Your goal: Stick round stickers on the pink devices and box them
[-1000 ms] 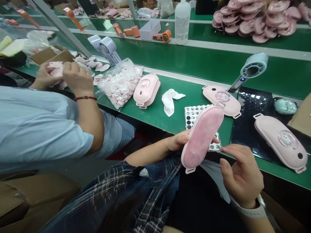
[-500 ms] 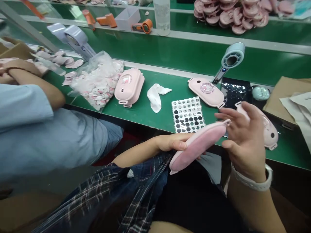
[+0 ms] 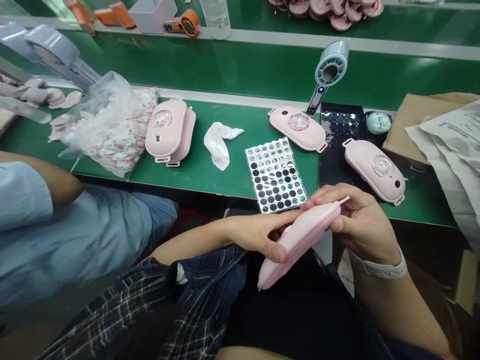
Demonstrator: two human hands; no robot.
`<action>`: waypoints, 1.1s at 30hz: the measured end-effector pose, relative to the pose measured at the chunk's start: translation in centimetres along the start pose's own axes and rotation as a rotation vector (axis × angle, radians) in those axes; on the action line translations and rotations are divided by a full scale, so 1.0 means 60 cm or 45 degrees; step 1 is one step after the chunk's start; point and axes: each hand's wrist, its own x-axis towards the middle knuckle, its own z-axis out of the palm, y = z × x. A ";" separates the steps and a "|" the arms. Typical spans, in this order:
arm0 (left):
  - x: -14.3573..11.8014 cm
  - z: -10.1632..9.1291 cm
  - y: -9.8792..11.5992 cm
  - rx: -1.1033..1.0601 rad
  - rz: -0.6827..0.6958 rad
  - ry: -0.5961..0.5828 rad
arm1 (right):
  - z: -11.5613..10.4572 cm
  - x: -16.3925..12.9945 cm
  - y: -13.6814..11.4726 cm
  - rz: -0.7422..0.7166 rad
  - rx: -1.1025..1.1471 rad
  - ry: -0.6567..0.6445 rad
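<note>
Above my lap, a long pink case-like piece (image 3: 300, 242) with rounded ends and loops is tilted on its edge between both hands. My left hand (image 3: 258, 237) grips its lower left side, thumb on the near face. My right hand (image 3: 354, 217) is closed on its upper right end, thumb in front and fingers over the far side. The face turned away from me is mostly hidden. Just beyond lies a white sheet of round black stickers (image 3: 275, 177), partly used. A similar pink piece (image 3: 377, 170) with a round cartoon emblem rests on the bench at right.
Another pink piece (image 3: 298, 127) lies near a standing blue handheld fan (image 3: 332, 65). Left of a white cloth scrap (image 3: 219, 145) are stacked pink pieces (image 3: 168, 130) and a plastic bag of small parts (image 3: 112, 130). Cardboard (image 3: 408, 125) stands right; a co-worker's sleeve (image 3: 22, 195) is at left.
My right hand, raised and spread apart from the pink piece before, has come down and taken hold of its upper right end. The view has shifted, so bench items appear further left.
</note>
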 end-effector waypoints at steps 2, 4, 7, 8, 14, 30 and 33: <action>0.001 0.008 -0.001 0.010 0.004 -0.021 | -0.002 -0.008 -0.003 0.009 -0.004 -0.017; 0.003 0.014 -0.005 0.008 0.006 -0.015 | -0.004 -0.014 -0.005 0.027 -0.012 -0.037; 0.009 0.020 -0.011 0.009 0.039 0.045 | -0.009 -0.015 -0.003 0.038 -0.096 0.009; 0.011 0.020 -0.012 0.014 0.051 0.063 | -0.012 -0.014 -0.002 0.032 -0.159 0.068; 0.004 0.006 0.026 0.435 0.076 0.358 | -0.011 -0.001 -0.011 -0.178 -0.806 0.447; -0.001 0.020 0.057 1.007 0.082 0.846 | 0.010 -0.022 0.000 -0.048 -1.022 0.175; -0.005 0.025 0.052 1.027 0.048 0.857 | 0.003 -0.030 0.012 0.042 -0.910 0.104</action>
